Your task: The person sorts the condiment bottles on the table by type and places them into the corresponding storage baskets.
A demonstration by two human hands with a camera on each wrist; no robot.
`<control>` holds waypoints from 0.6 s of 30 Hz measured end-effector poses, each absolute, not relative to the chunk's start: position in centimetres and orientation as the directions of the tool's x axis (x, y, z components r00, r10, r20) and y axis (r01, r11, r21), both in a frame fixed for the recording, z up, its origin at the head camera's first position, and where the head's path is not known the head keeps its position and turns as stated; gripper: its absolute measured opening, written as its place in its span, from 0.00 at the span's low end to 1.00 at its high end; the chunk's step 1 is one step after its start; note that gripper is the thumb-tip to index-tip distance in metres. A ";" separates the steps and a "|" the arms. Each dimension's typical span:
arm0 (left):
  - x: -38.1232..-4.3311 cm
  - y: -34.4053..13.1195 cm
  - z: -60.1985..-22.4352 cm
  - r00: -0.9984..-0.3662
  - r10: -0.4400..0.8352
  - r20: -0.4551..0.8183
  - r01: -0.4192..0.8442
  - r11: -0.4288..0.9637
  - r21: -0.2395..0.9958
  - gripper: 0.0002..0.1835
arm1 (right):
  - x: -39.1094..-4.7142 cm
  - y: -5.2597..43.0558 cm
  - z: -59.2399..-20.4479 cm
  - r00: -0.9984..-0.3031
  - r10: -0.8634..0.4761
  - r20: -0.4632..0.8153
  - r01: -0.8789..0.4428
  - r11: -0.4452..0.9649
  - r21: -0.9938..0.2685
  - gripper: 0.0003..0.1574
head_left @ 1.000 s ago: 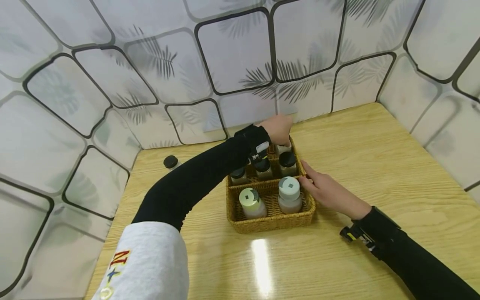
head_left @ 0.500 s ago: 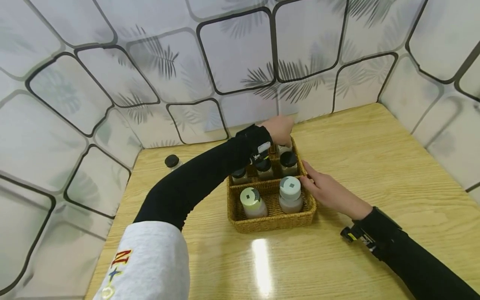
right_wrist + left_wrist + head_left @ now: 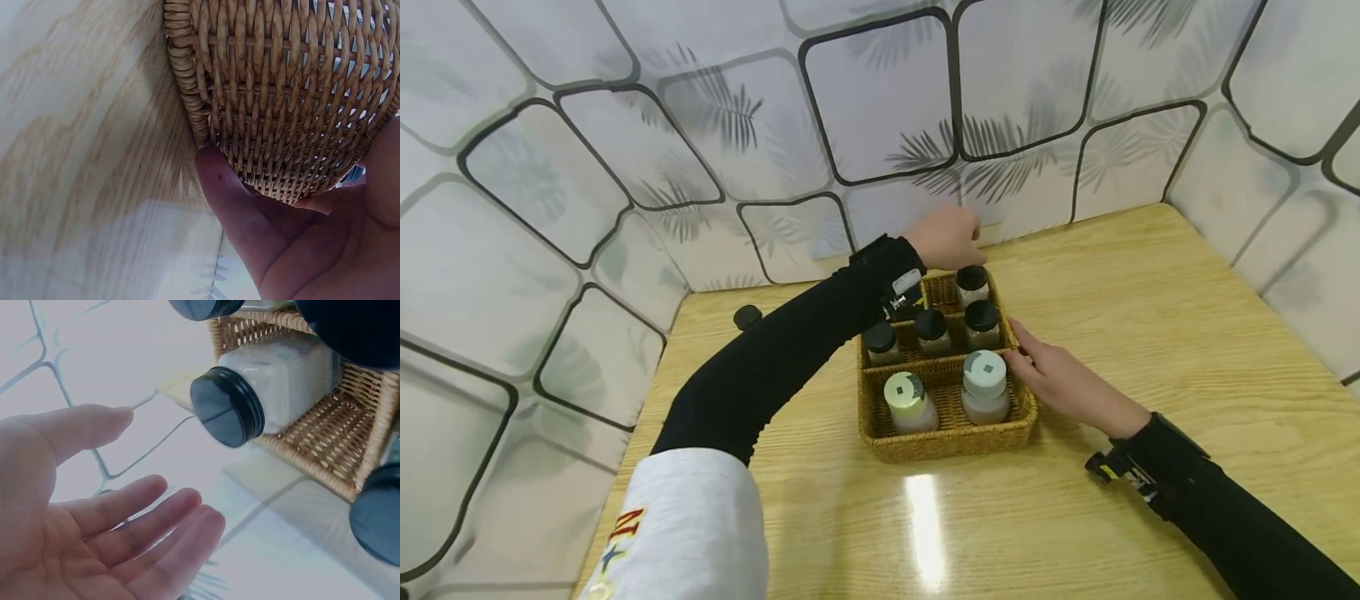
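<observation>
In the head view, my left hand (image 3: 943,237) hovers just past the far side of a wicker basket (image 3: 951,450). The left wrist view has its thumb and fingers spread apart, holding nothing. Closest to that hand is a clear jar (image 3: 275,381) with a black lid, standing in the basket's far compartment and apart from the fingers. My right hand (image 3: 1063,383) holds the basket's right side. In the right wrist view, a finger (image 3: 228,187) lies along the woven wall near the tabletop; the rest of the grip is partly hidden.
In the middle row stand several black-lidded jars (image 3: 932,329). The front compartment has a yellow-lidded bottle (image 3: 910,404) and a pale green-lidded bottle (image 3: 985,387). Another black lid (image 3: 747,317) shows beyond my left sleeve. Patterned wall covering (image 3: 880,108) edges the wooden table (image 3: 1120,292).
My left hand has let go of the far-right jar and moved up and leftward from it, so its black lid now shows. The right hand stays at the basket.
</observation>
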State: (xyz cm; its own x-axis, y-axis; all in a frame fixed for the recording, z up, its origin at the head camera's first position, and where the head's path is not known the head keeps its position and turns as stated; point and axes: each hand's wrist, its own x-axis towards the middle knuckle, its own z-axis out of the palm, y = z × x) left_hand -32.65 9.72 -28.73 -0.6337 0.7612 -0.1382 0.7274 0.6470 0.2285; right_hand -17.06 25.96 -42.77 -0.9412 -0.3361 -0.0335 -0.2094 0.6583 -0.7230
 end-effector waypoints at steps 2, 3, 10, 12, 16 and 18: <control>-32.4 9.1 -28.6 -0.647 0.753 -0.121 0.720 0.656 0.228 0.23 | -17.0 26.0 -42.7 -0.940 -0.338 -0.037 -0.209 0.659 -0.722 0.43; -32.3 8.8 -28.5 -0.654 0.748 -0.116 0.714 0.660 0.233 0.21 | -17.0 26.0 -42.7 -0.940 -0.340 -0.033 -0.213 0.660 -0.721 0.43; -31.6 6.4 -28.1 -0.682 0.729 -0.047 0.688 0.663 0.295 0.09 | -17.1 26.1 -42.8 -0.940 -0.339 -0.029 -0.218 0.666 -0.713 0.42; -31.4 5.7 -27.9 -0.690 0.723 -0.028 0.683 0.664 0.303 0.11 | -17.1 26.1 -42.9 -0.941 -0.338 -0.027 -0.219 0.668 -0.711 0.42; -30.9 4.0 -27.4 -0.716 0.699 0.006 0.661 0.674 0.330 0.18 | -17.2 26.0 -42.9 -0.940 -0.339 -0.031 -0.218 0.668 -0.711 0.42; -30.7 3.0 -27.0 -0.733 0.680 0.023 0.646 0.685 0.336 0.20 | -17.2 25.9 -42.9 -0.940 -0.339 -0.032 -0.216 0.668 -0.712 0.43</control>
State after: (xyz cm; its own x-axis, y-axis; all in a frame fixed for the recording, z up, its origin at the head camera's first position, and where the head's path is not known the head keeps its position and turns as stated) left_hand -30.67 3.04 -27.01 -0.7328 0.6800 0.0229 0.6463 0.6852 0.3357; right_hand -17.21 25.90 -42.85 -0.9403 -0.3389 -0.0325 -0.2161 0.6678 -0.7123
